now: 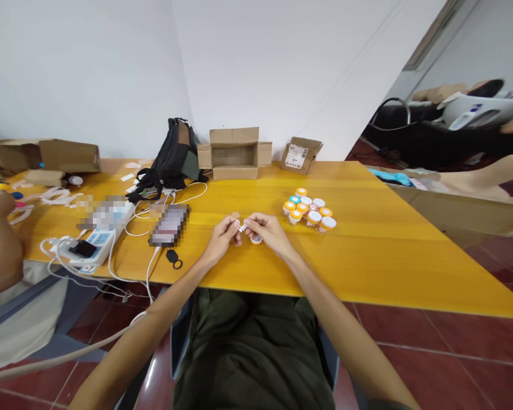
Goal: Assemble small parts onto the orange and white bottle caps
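Head view: nearest to me is my lap in dark green cloth (pixel 252 353), just below the front edge of the desk (pixel 389 256). I place everything by the cluster of lidded jars (pixel 310 210). Well to its left and closer to me lies a black key fob (pixel 171 255) with a ring. Farther left of the jars, a white power strip (pixel 99 242) carries a black plug (pixel 83 248), with white cables around it, and a co-worker's arm (pixel 0 245) reaches in at the far left.

Left of the jars and nearer to me than they are, a pale round container (pixel 255 240) is partly hidden under my right hand (pixel 267 229). My left hand (pixel 222 239) meets it here, fingertips almost together, both hands narrowed to a pinch on a small white piece (pixel 241 228). My fingers cover part of the piece, so I cannot tell its exact shape.

About level with the jars, well to their left, lies a phone (pixel 170 225), its screen blurred. The jars themselves stand close together, mostly with orange-rimmed lids, one teal. Beyond them and to the left are a black backpack (pixel 175 154) and an open cardboard box (pixel 235 172); directly behind them is a smaller labelled box (pixel 297 155), and past that the pale wall (pixel 256 68).
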`<state>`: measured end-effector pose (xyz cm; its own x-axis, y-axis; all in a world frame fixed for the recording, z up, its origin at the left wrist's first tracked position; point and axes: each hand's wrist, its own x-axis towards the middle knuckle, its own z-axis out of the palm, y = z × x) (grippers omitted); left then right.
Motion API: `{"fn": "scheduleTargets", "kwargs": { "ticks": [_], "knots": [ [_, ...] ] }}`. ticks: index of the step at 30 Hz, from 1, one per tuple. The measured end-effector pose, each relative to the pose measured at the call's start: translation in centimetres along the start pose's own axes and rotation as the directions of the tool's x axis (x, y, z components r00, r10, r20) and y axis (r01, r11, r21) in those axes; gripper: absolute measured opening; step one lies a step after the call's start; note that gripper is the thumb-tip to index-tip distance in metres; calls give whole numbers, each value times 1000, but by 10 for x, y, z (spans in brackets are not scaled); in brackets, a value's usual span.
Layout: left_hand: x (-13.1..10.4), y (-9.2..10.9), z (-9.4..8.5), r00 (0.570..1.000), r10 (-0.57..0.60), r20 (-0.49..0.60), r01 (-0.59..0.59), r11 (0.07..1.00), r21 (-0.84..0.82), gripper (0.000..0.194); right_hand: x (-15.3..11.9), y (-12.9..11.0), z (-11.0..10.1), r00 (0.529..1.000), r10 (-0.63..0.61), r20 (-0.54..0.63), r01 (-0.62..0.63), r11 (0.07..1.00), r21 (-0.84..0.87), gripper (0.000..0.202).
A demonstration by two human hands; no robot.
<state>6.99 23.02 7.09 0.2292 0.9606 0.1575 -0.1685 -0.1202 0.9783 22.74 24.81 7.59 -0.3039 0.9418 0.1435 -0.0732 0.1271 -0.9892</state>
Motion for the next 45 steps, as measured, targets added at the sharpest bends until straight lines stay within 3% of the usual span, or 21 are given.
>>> {"fn": "scheduleTargets", "kwargs": {
  "ticks": [18,30,39,45],
  "knots": [
    [0,-1,1,992,-103,72,113,979,-167,50,1,4,5,999,-38,19,38,999,6,50],
    [1,-3,2,991,-129,32,133,965,-226,42,1,4,6,998,-63,-14,63,998,-32,45],
    [-1,4,3,975,-183,128,214,926,-310,41,-1,0,3,999,-11,50,9,999,44,50],
    [-1,4,3,973,-201,117,229,914,-334,38,-2,0,2,999,5,48,-8,998,61,47]
  ]
}}
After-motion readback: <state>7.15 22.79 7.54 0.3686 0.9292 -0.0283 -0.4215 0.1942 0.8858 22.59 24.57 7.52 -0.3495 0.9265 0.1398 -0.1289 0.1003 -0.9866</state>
